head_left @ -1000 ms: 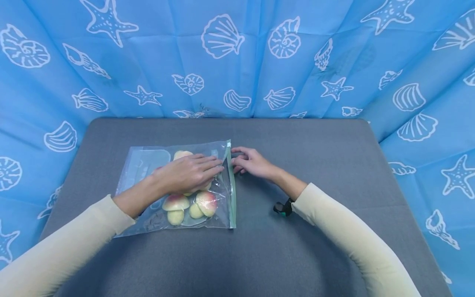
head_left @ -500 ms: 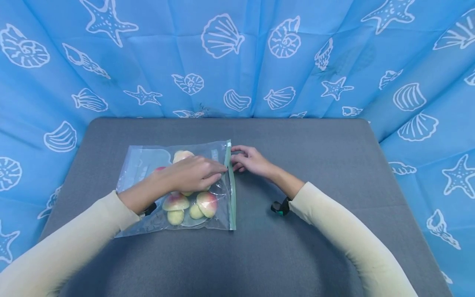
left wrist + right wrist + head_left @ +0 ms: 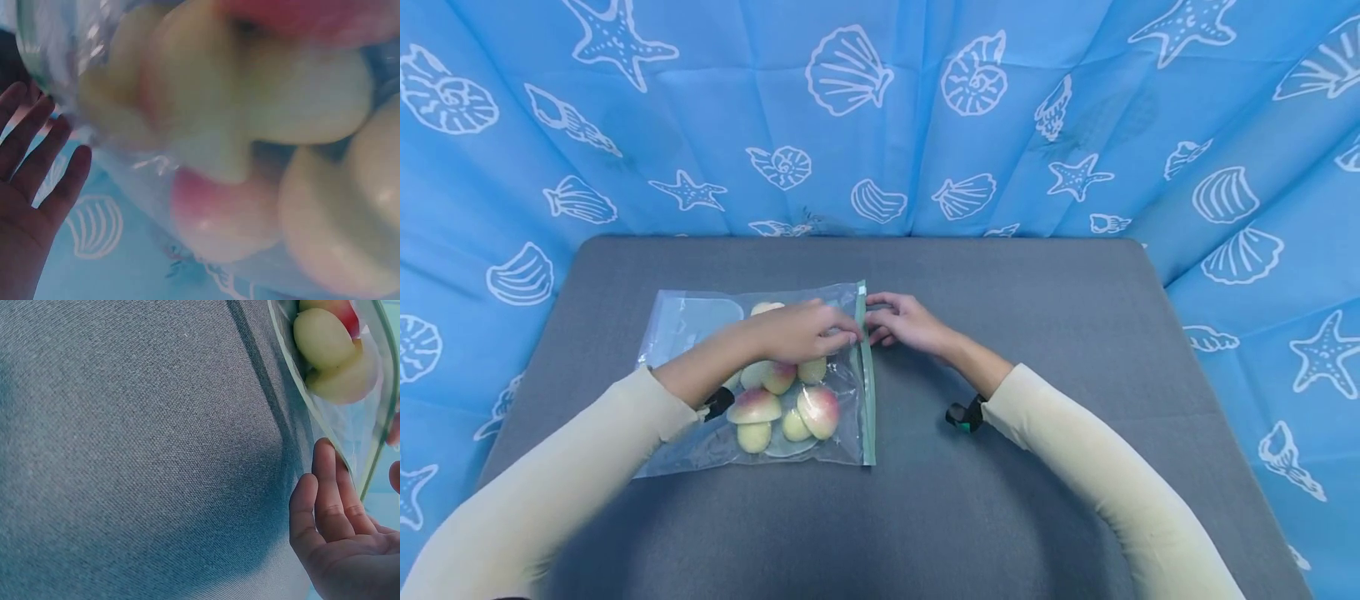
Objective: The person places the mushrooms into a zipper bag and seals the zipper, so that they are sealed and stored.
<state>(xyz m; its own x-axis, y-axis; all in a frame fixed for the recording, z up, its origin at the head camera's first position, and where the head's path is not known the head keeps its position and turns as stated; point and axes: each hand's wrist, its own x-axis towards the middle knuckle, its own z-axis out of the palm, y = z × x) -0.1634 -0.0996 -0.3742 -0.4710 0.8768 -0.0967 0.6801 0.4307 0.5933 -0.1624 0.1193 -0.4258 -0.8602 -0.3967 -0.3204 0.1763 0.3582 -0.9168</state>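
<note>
A clear zip bag (image 3: 700, 454) with a green closure strip (image 3: 869, 408) lies flat, holding several cream-and-red mushroom-shaped pieces (image 3: 755, 408). My left hand (image 3: 801, 329) reaches over the bag, its fingertips right at the strip. In the left wrist view, its fingers (image 3: 39, 159) are extended and spread; the thumb is hidden. From the other side, my right hand (image 3: 913, 325) meets the strip with loosely extended fingers. The right wrist view shows the right fingers (image 3: 331, 500) along one lip of the bag, with a gap between the two green edges (image 3: 300, 381).
A grey cloth-covered table (image 3: 1000, 517) bears the bag left of its middle. Behind it hangs a blue curtain (image 3: 910, 100) with white shell and starfish prints. A dark wrist device (image 3: 962, 417) sits under the right sleeve.
My left hand has risen off its flat position over the mushroom-shaped pieces and shifted right and away, to the strip. More pieces show beneath it. My right hand has barely moved.
</note>
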